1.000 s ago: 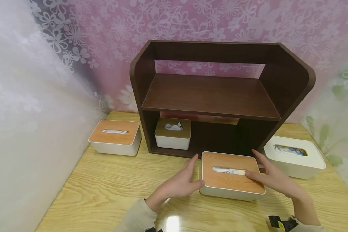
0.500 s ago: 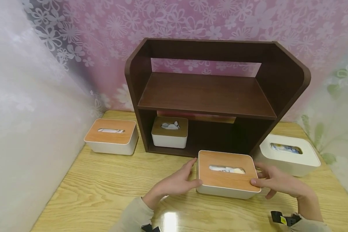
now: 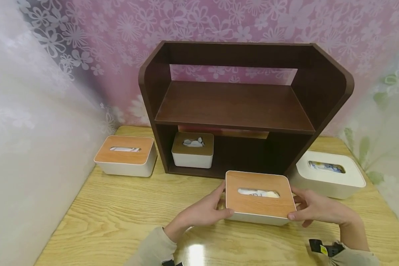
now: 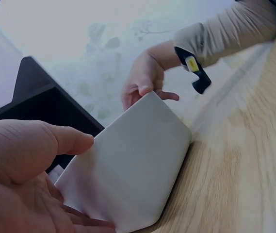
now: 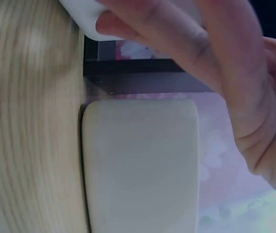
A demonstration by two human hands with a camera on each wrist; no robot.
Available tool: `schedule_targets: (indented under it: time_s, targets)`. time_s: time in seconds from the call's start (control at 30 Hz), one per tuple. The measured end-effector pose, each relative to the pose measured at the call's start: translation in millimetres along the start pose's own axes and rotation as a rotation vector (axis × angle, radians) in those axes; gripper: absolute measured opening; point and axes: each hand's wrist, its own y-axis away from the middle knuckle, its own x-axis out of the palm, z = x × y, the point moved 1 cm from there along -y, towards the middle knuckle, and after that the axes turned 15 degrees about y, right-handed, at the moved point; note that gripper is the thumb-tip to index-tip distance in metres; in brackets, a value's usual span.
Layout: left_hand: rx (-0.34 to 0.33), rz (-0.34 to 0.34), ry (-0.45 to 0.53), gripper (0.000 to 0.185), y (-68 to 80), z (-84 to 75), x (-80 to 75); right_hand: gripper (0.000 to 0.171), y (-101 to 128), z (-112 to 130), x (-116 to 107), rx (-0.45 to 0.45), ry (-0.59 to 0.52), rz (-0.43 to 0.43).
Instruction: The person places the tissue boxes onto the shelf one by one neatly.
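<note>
Lengthwise between my left hand (image 3: pixel 200 212) and right hand (image 3: pixel 320 207) lies the wood-lidded tissue box (image 3: pixel 259 203), my fingers (image 3: pixel 216 193) clamped on its short ends.

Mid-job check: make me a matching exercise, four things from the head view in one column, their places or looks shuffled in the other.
Things:
1. dark-lidded box
2. all-white box
3. shelf unit
4. right hand

Places or looks:
A. dark brown, two-tiered
B. at the right end of the orange-topped box
C. outside the shelf unit, to its right
D. inside the lower compartment, left part

Pairs: 1-D, 2-C, 3-A, 4-B
</note>
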Motion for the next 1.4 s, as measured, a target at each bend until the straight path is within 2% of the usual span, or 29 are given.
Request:
schedule_targets:
  time_s: [0.07, 0.2, 0.4, 0.6, 0.7, 0.87, 1.03, 1.33, 1.4]
  targets:
    - [0.001, -0.026, -0.077, 0.095, 0.9, -2.6, 0.5, 0.086, -2.3, 3.3, 0.7, -0.016, 0.016, -0.016]
    - [-0.046, -0.09, -0.232, 0.095, 4.3, -5.4, 0.8, 0.083, -6.8, 8.9, 3.3, -0.08, 0.039, -0.063]
    - [-0.077, -0.149, -0.286, 0.093, 4.1, -5.3, 0.3, 0.087, -9.7, 12.0, 6.8, -0.136, 0.078, -0.144]
    - [-0.079, -0.19, -0.25, 0.091, 2.3, -3.9, -3.8, 0.104, -15.5, 16.8, 13.2, -0.115, 0.046, -0.161]
    - [-0.06, -0.209, -0.224, 0.09, 0.2, -1.8, -7.9, 0.109, -21.0, 17.6, 14.7, -0.096, 0.09, -0.205]
    - [-0.019, -0.224, -0.15, 0.086, -2.2, 4.8, -12.5, 0.113, -25.1, 17.8, 16.0, -0.068, 0.138, -0.255]
    - [-0.007, -0.253, -0.08, 0.081, -3.5, 11.2, -14.6, 0.109, -26.6, 18.3, 16.5, -0.074, 0.147, -0.261]
    - [0.005, -0.274, -0.126, 0.076, -6.5, 11.0, -14.1, 0.103, -24.7, 16.0, 13.9, -0.077, 0.194, -0.294]
    - [0.006, -0.29, -0.152, 0.076, -5.6, 10.3, -14.7, 0.102, -24.8, 16.2, 13.8, -0.075, 0.176, -0.294]
